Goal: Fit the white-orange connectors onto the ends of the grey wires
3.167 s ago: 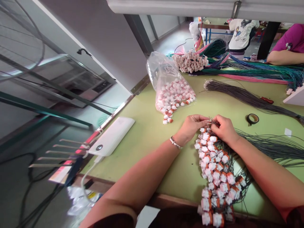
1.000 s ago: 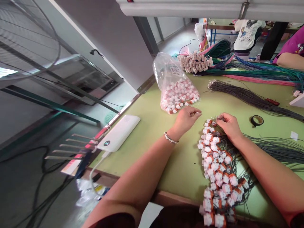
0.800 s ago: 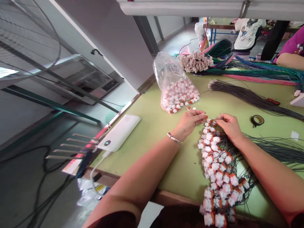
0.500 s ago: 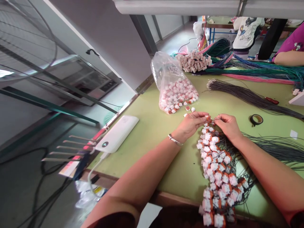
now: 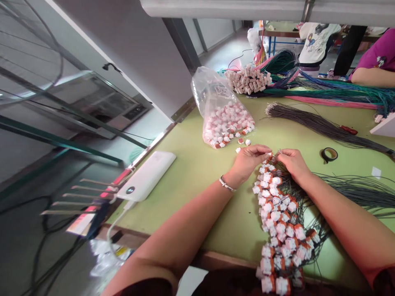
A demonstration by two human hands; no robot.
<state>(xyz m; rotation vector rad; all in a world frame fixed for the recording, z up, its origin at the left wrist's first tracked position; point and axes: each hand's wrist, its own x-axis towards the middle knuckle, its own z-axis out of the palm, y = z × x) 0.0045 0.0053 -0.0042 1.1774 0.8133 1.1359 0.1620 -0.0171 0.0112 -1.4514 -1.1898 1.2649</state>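
My left hand [image 5: 248,161], with a bracelet on its wrist, pinches a small white-and-orange connector [image 5: 269,156], mostly covered by the fingers. Just right of it, my right hand [image 5: 291,161] closes its thumb and fingers on a thin dark wire [image 5: 280,152]. The two sets of fingertips are almost touching; whether the wire is inside the connector I cannot tell. Below both hands lies a long pile of white-and-orange connectors [image 5: 279,216] with dark wires [image 5: 348,187] running off to the right.
A clear plastic bag [image 5: 228,119] of similar connectors stands behind my left hand, with a few loose ones beside it. A dark wire bundle [image 5: 308,119], black tape roll [image 5: 328,155] and white power bank [image 5: 148,174] lie on the green table [image 5: 191,197]. A co-worker's purple sleeve [image 5: 375,51] shows far right.
The whole view has shifted slightly. My fingertips remain close together, and the connector has turned a little and is more hidden behind my left fingers.
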